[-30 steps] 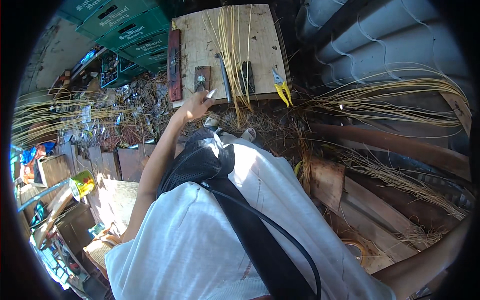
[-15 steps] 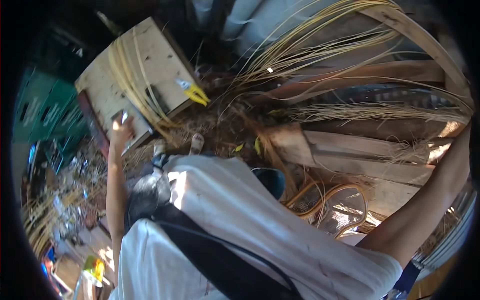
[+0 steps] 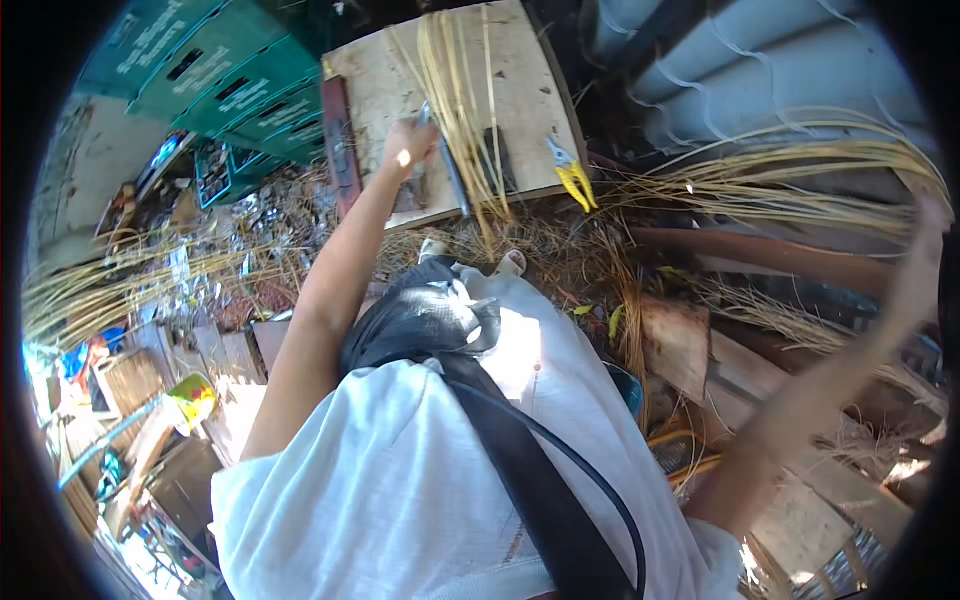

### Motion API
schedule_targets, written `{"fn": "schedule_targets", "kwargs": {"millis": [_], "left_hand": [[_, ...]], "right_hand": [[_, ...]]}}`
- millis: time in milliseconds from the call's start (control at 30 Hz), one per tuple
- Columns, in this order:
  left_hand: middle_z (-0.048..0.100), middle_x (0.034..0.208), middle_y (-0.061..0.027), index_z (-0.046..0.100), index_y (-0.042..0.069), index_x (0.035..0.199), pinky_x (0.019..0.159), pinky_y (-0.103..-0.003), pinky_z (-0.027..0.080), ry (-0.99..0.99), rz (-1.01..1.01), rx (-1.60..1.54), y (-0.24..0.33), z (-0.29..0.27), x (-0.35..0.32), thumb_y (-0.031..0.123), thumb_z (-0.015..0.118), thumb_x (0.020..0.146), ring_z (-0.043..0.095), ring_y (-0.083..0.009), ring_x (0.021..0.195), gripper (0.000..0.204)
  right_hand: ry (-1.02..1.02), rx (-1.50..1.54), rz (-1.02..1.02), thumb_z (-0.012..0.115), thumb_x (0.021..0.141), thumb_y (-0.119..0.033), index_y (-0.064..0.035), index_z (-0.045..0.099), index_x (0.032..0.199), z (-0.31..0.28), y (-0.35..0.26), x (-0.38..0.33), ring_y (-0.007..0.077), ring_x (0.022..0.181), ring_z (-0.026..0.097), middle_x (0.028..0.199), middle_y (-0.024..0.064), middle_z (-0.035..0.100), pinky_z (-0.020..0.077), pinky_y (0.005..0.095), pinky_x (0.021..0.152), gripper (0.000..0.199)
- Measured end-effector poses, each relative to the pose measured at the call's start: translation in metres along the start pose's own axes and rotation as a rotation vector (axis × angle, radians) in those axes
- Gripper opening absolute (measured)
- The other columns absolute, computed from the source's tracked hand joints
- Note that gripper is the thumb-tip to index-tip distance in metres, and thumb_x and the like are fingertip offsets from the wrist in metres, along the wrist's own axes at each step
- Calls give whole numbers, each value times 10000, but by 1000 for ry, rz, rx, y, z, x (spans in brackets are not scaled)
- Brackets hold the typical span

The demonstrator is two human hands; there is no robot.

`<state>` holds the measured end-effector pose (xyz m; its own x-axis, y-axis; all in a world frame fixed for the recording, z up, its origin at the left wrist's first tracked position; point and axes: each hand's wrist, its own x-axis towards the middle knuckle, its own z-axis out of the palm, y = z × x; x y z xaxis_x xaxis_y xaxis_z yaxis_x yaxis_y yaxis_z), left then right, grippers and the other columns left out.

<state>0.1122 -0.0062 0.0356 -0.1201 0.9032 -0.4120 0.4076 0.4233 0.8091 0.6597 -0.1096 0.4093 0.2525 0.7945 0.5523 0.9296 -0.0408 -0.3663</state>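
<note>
At the left of a wooden board (image 3: 375, 60), my left hand (image 3: 412, 147) is closed around a small metallic object (image 3: 425, 113); its kind is hidden by the fingers. Just right of that hand lies a bundle of pale rattan-like strips (image 3: 462, 85), running lengthwise over the board. A long dark bar-like tool (image 3: 455, 178) rests beside the strips. Yellow-handled pliers (image 3: 572, 177) sit at the board's right edge. Far out to the right, my right hand (image 3: 932, 205) reaches the end of a long bundle of similar strips (image 3: 800, 172). Its fingers are blurred at the picture's rim.
Green crates (image 3: 235, 85) are stacked at the upper left. A reddish wooden piece (image 3: 340, 140) lies along the board's left edge. Corrugated sheeting (image 3: 760, 70) stands at the upper right, with planks (image 3: 675, 345) below. Loose strips (image 3: 120, 295) litter the left ground.
My view has turned, so the board appears farther right and more upright. My right hand, outside the picture before, now shows at the far right by the strips. My left hand stays closed over the board.
</note>
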Motion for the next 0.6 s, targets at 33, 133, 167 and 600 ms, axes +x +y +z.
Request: {"fn": "schedule_targets", "kwargs": {"millis": [33, 133, 167, 600], "left_hand": [[617, 579, -113, 659, -42, 724, 545, -327, 490, -3, -3, 85, 6, -6, 1, 287, 620, 748, 615, -173, 555, 332], [629, 566, -127, 654, -31, 677, 610, -344, 526, 45, -144, 277, -4, -3, 27, 304, 619, 741, 655, -214, 582, 343], [635, 575, -132, 652, -32, 681, 623, -349, 530, 63, -113, 276, -6, 1, 37, 310, 614, 746, 659, -222, 584, 350], [594, 615, -71, 620, -52, 799, 403, -295, 410, -116, -116, -170, -48, -21, 57, 95, 634, 791, 518, -135, 445, 148]], "right_hand": [[-75, -39, -12, 506, 939, -226, -58, 674, 1024, 61, -64, -50, 220, 915, 630, 1029, 100, 666, 484, 359, 840, 252], [-652, 468, 110, 558, 909, -203, -47, 659, 979, 222, -115, -168, 260, 843, 631, 894, 121, 663, 488, 348, 790, 199], [-810, 544, 395, 598, 883, -224, -33, 648, 994, 249, -145, -201, 288, 807, 643, 880, 141, 668, 501, 361, 755, 227], [-944, -191, 638, 675, 803, -275, -14, 642, 912, 360, -177, -363, 410, 988, 603, 1016, 198, 655, 475, 471, 859, 285]]}}
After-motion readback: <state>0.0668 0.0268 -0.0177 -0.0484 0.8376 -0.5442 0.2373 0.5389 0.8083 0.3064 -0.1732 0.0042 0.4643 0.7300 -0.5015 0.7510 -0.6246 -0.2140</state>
